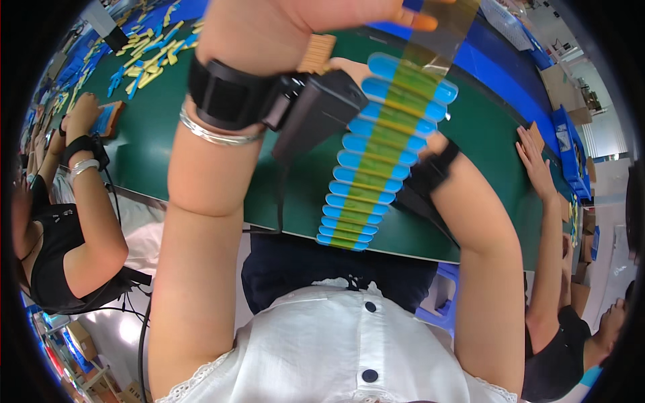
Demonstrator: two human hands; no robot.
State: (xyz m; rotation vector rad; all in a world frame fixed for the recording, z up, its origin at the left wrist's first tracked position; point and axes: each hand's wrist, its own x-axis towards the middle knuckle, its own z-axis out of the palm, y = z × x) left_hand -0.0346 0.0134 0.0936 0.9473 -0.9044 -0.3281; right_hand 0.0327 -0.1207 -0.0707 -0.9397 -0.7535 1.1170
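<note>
A strip of see-through yellow tape with several blue, round-ended flat sticks stuck across it slants down from the top edge toward my lap. My left hand is raised at the top, partly cut off. Its fingertips look orange through the tape's upper end and appear closed on it. Behind the strip, my right hand reaches over the table, mostly hidden. Some of its fingers show beside a stack of wooden sticks. What they grip cannot be made out.
A green table spreads before me, with loose blue and yellow sticks piled at far left. Co-workers' arms are at left and right. A blue bin stands at far right. Black devices are strapped to my wrists.
</note>
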